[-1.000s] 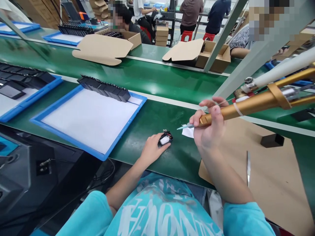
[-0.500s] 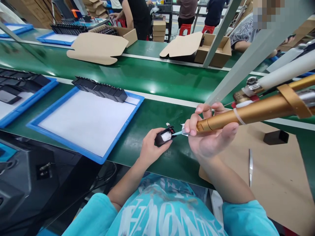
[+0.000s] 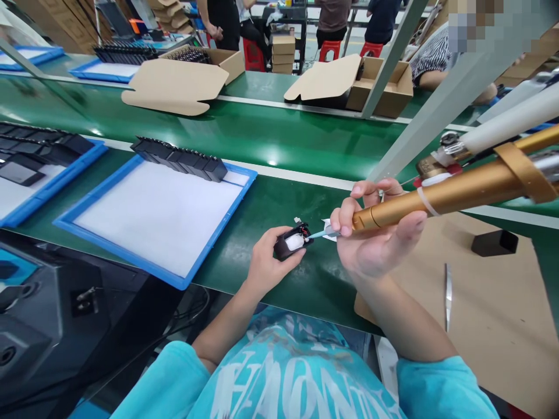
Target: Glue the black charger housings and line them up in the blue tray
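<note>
My left hand grips a small black plastic housing between thumb and fingers, low over the green bench. Inside its open side lie a white block and some red wires; a small white connector sticks out at the far end. My right hand is closed around a gold dispensing gun, fingers curled near its front and thumb along the near side. Its thin pale-blue nozzle points left, the tip at the right end of the housing's opening. Whether anything flows out is too small to tell.
A blue-rimmed tray holds a row of black housings; another tray stands left. Right, a cardboard sheet bears a black sleeve and metal tweezers. A slanted post rises near my right hand. People stand beyond.
My hands keep nearly the same pose, with the nozzle still at the housing. The view has shifted slightly. In the background, a person in black has moved left.
</note>
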{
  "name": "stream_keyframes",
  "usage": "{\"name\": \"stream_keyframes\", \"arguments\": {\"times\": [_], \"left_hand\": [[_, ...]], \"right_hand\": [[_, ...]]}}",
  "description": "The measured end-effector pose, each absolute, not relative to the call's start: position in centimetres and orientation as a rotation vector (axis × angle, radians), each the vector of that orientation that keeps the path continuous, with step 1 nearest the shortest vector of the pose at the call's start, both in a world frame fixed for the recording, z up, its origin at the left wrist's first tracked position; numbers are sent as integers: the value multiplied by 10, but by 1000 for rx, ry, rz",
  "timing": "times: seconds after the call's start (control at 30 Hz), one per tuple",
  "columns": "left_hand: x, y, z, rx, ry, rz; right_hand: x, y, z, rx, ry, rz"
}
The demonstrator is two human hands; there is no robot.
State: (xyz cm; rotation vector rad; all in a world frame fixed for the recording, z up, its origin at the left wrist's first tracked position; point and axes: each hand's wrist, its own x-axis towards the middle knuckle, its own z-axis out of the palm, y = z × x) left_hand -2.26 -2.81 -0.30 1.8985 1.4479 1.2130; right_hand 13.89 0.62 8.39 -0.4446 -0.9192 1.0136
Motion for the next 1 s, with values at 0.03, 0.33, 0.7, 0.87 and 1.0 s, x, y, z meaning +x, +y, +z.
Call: {"name": "stream_keyframes", "arguments": {"times": [0.03,0.33,0.7,0.87,1.0], "left_hand": [[-22,-28,-3,1885,1446,1210],[-6,-29,-2,1698,1426,1103],[14,-30,2,1800,1247,1281],[13,-29,1,1785,1214,1309],[10,-28,2,1750,1283,1179]], "right_hand": [[139,6,84,-441,-920,1018],[136,1,84,-432,-899,1052],[134,-4,84,-431,-956,1039],[133,-4,84,-427,-939,1028],[132,-1,83,-439,-926,1037]]}}
